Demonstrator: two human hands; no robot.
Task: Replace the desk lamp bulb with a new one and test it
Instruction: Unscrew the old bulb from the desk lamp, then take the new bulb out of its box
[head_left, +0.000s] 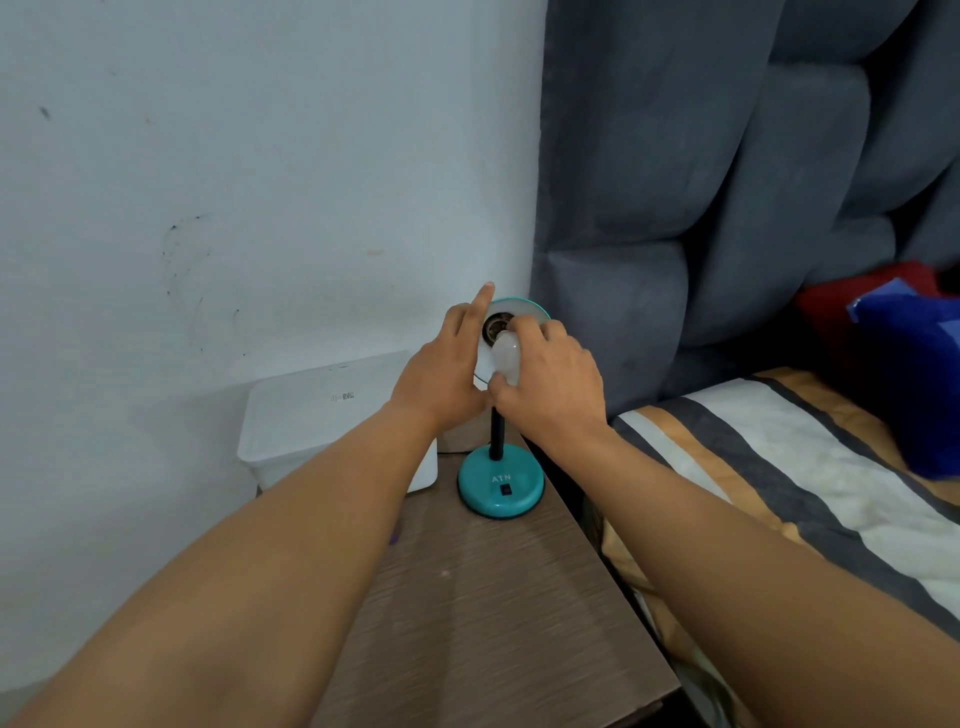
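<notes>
Right hand grip clasps bulb; left hand grip steadies shade; base reads "ATN".

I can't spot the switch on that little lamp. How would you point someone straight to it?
Start at the wooden bedside table between the white wall and the bed, and find the teal desk lamp whose shade the left hand steadies while the right hand holds the white bulb. Follow its black stem down to the round teal base. The switch is the small black rectangle just below the letters ATN.
</notes>
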